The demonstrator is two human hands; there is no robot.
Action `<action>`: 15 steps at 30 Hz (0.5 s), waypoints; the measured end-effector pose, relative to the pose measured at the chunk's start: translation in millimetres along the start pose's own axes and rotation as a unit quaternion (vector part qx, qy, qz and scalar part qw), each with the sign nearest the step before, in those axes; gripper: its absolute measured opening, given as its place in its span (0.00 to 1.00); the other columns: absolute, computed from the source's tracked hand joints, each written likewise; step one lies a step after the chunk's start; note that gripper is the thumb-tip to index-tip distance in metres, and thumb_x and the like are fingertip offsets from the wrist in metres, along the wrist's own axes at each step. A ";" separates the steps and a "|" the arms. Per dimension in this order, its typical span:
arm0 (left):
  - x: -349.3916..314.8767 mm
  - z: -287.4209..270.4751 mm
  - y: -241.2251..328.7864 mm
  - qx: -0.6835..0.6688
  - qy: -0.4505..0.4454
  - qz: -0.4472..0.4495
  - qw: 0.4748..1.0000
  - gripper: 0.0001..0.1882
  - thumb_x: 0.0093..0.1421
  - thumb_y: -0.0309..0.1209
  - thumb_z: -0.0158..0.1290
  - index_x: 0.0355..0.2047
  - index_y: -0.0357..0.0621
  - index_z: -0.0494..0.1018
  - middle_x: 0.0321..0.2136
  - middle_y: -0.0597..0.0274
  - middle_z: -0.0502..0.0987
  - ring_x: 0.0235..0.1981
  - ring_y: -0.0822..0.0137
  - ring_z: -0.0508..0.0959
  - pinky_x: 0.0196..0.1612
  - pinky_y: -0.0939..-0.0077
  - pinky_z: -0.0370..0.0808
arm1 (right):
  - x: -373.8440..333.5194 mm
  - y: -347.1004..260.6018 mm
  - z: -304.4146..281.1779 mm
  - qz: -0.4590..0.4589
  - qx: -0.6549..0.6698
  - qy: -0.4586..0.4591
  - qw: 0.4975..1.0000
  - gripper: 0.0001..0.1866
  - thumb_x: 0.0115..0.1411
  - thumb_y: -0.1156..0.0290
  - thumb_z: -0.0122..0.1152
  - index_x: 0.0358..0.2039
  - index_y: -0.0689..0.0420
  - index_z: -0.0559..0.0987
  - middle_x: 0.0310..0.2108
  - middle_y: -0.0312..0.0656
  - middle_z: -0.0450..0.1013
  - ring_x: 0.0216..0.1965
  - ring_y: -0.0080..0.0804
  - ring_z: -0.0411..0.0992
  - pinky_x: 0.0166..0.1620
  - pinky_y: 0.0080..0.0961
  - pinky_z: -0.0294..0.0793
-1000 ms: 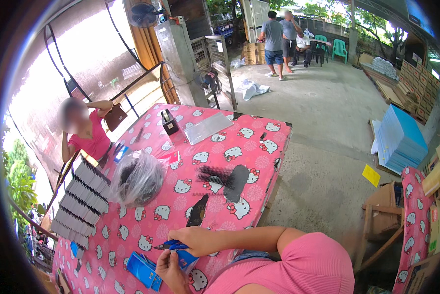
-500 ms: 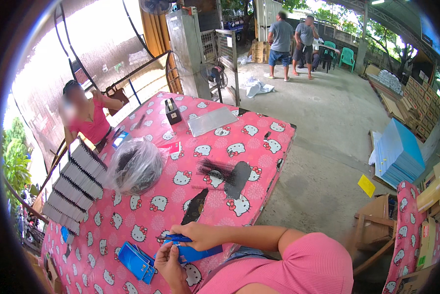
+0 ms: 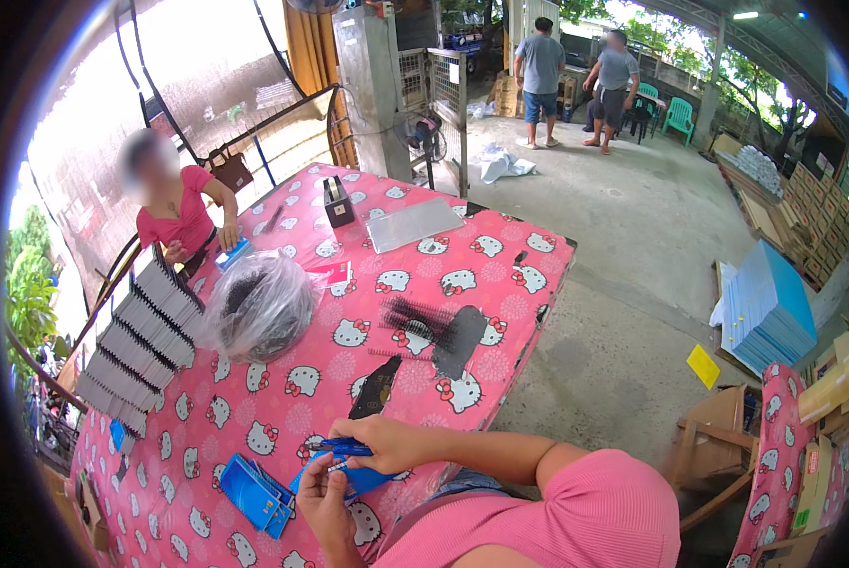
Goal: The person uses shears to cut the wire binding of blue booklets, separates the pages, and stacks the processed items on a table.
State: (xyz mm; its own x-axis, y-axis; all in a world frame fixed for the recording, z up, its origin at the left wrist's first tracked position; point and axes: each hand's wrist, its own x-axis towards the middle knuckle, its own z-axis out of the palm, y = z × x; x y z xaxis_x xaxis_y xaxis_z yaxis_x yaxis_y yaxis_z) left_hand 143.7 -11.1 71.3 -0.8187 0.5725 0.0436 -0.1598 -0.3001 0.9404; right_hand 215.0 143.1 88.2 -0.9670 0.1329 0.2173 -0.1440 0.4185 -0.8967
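Note:
My right hand [image 3: 387, 443] is closed round blue-handled pliers [image 3: 341, 447], their dark tip pointing left. Just below, my left hand [image 3: 324, 497] pinches the edge of a blue booklet [image 3: 366, 481], close to the tool. Something small and pale shows at the left fingertips, too small to name. Several blue booklets [image 3: 254, 494] lie in a loose pile left of my hands. Beyond my right hand rests a black, pointed flat piece [image 3: 377, 386]. Dark wire binding coils [image 3: 420, 327] lie farther off, beside a dark grey flat piece [image 3: 462, 341].
A clear plastic bag [image 3: 262, 308] with dark contents sits mid-table. Stacked wire-bound booklets [image 3: 145, 341] line the left edge, near a seated co-worker [image 3: 183, 204]. A tape dispenser [image 3: 336, 203] and a clear sheet [image 3: 413, 224] lie at the far side. Blue sheets [image 3: 770, 305] are stacked on the right.
My hands stay together at the blue booklet, with the pliers shifted slightly. The co-worker's raised arm has come down to a blue item on the table. A standing person behind has lowered an arm.

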 end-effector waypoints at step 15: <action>28.7 -13.1 18.0 0.211 0.069 0.242 0.944 0.08 0.51 0.17 0.57 0.32 0.33 0.73 0.34 0.57 0.75 0.36 0.69 0.74 0.42 0.77 0.70 | -18.9 -33.7 -9.7 -0.100 -0.065 0.112 0.986 0.28 0.54 0.59 0.61 0.51 0.58 0.65 0.42 0.48 0.63 0.45 0.42 0.65 0.48 0.35 0.65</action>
State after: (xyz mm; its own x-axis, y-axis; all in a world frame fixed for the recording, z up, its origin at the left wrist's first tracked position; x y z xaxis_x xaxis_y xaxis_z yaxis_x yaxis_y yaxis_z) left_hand 110.1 -10.1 85.1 -0.8082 0.3319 0.4865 0.4625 -0.1538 0.8732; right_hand 240.2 135.2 118.1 -0.8489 0.2255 0.4780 -0.2847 0.5668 -0.7731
